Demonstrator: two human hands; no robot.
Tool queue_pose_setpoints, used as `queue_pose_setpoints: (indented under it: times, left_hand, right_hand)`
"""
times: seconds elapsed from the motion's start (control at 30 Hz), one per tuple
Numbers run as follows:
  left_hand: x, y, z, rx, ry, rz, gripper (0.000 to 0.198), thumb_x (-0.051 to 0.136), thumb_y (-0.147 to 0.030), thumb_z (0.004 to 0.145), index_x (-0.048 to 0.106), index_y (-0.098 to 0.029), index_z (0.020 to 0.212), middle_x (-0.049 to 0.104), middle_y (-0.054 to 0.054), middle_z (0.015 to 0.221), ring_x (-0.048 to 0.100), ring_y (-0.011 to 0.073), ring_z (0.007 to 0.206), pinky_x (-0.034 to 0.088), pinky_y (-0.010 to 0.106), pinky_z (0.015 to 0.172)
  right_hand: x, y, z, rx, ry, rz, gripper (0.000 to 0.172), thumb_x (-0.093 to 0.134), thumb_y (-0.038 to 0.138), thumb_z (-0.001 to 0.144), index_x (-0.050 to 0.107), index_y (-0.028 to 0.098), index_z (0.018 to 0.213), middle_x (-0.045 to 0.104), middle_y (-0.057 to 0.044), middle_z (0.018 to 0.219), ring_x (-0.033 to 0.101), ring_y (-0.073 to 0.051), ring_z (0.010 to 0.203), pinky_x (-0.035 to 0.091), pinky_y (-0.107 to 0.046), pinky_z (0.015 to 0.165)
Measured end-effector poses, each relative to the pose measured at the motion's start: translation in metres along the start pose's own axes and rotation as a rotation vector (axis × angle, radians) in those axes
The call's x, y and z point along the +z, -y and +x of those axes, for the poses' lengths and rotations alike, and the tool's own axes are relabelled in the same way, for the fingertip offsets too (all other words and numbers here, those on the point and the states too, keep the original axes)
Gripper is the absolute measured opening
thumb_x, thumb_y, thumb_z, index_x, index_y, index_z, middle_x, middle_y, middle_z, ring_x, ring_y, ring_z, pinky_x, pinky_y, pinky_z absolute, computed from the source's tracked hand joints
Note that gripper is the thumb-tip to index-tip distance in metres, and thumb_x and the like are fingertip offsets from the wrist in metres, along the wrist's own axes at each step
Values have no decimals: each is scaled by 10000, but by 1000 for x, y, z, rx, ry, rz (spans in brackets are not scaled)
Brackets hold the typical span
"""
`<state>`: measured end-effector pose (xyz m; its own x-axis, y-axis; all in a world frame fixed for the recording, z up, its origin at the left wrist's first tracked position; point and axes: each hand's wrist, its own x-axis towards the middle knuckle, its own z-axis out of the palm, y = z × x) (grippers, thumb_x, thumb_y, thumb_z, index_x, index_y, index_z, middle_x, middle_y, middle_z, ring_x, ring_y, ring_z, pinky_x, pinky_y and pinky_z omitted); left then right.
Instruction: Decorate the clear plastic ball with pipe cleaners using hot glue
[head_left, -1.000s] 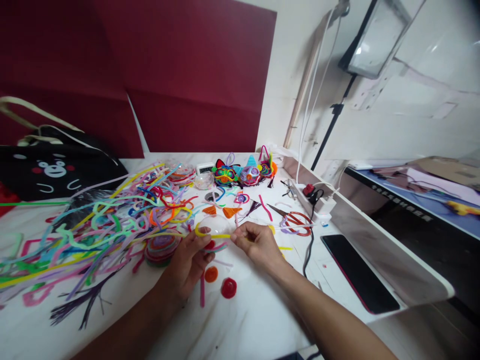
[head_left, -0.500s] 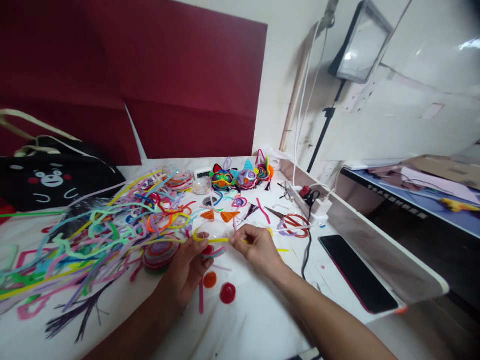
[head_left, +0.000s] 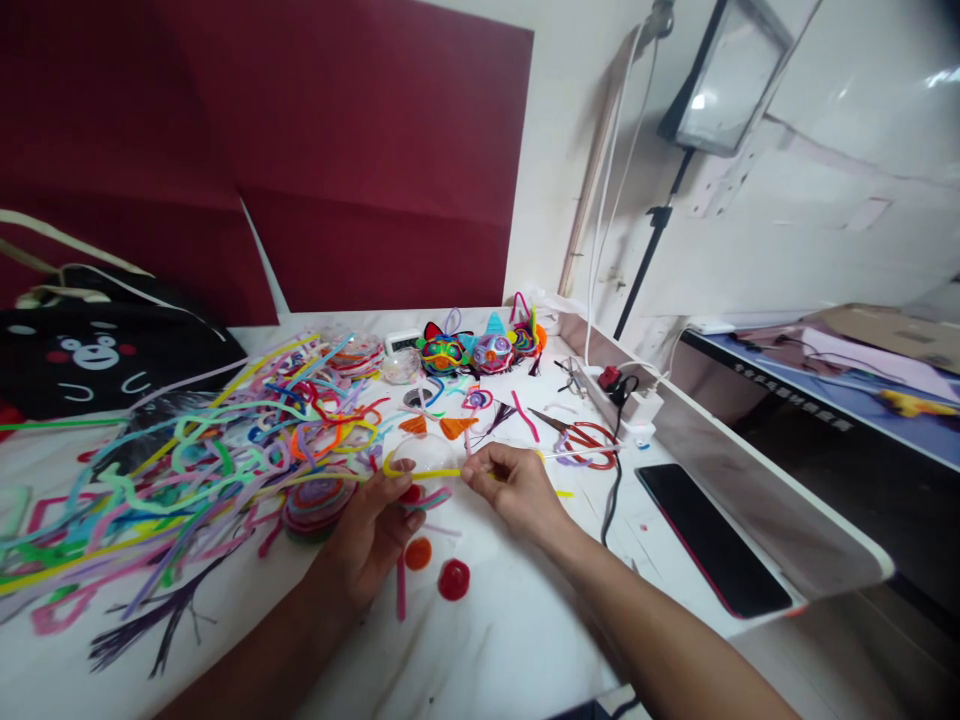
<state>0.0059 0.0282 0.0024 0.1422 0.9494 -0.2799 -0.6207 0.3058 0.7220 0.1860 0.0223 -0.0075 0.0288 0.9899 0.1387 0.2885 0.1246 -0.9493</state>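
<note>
My left hand [head_left: 375, 530] grips the rim of a clear plastic dome [head_left: 429, 452], thumb on a yellow pipe cleaner [head_left: 441, 473] that curves along the near edge. The thumb and fingers of my right hand [head_left: 516, 490] pinch this pipe cleaner just right of the dome; its loose end shows beyond the hand. Below my hands lie an orange disc [head_left: 418, 553], a red coiled disc [head_left: 454, 579] and a pink strip [head_left: 401, 590]. Behind the dome are two orange triangular pieces [head_left: 456, 428].
A tangle of coloured pipe cleaners [head_left: 187, 470] spreads over the left side. Finished colourful ornaments [head_left: 495, 350] stand at the back. To the right lie orange-handled scissors [head_left: 589, 440], a black cable [head_left: 616, 490] and a phone [head_left: 712, 540] beside the table's raised edge [head_left: 787, 500].
The view has shifted slightly. Both hands keep their hold on the dome and pipe cleaner, and a little less of the yellow loose end shows beyond my right hand.
</note>
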Motion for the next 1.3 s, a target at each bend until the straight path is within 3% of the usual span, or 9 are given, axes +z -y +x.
queue_pose_setpoints:
  times: [0.17, 0.37, 0.53, 0.93, 1.07, 1.3]
  left_hand:
    - [-2, 0, 1, -11, -17, 0, 299, 840, -121, 521, 701, -129, 785, 631, -31, 624, 536, 79, 528, 402, 189, 411]
    - [-1, 0, 1, -29, -23, 9, 306, 827, -121, 542, 703, -120, 823, 623, -24, 597, 531, 83, 513, 405, 190, 410]
    - [-3, -1, 3, -41, 2, 26, 269, 813, -118, 573, 693, -138, 812, 624, -21, 608, 550, 90, 532, 404, 185, 412]
    - [-4, -3, 2, -63, 63, 52, 293, 831, -152, 570, 681, -134, 820, 608, -16, 641, 544, 91, 553, 386, 187, 419]
    - [-4, -3, 1, -61, 85, 63, 291, 833, -161, 573, 676, -139, 817, 610, -8, 666, 547, 95, 573, 379, 186, 422]
    - [-7, -2, 4, -65, 110, 80, 354, 835, -168, 570, 662, -143, 877, 574, -17, 664, 527, 96, 587, 381, 188, 440]
  right_hand:
    - [0, -4, 1, 30, 8, 7, 186, 654, 359, 742, 687, 176, 749, 516, 44, 548, 355, -83, 489, 245, -224, 474]
    - [-4, -2, 2, 42, 68, 64, 168, 644, 316, 725, 699, 160, 758, 579, 22, 617, 432, -87, 529, 288, -215, 489]
    - [-8, 3, 3, 27, 106, 64, 170, 673, 323, 720, 697, 155, 739, 574, 26, 603, 408, -79, 511, 270, -213, 477]
    - [-14, 8, 8, 15, 147, -122, 160, 710, 310, 695, 716, 152, 724, 618, 4, 628, 491, -108, 572, 344, -214, 519]
    - [-17, 17, 9, -62, 164, -250, 80, 699, 237, 706, 715, 164, 734, 657, -2, 678, 553, -130, 630, 370, -224, 564]
    - [-23, 36, 9, -237, 212, -491, 14, 697, 179, 748, 697, 171, 738, 680, -7, 725, 551, -124, 630, 346, -226, 580]
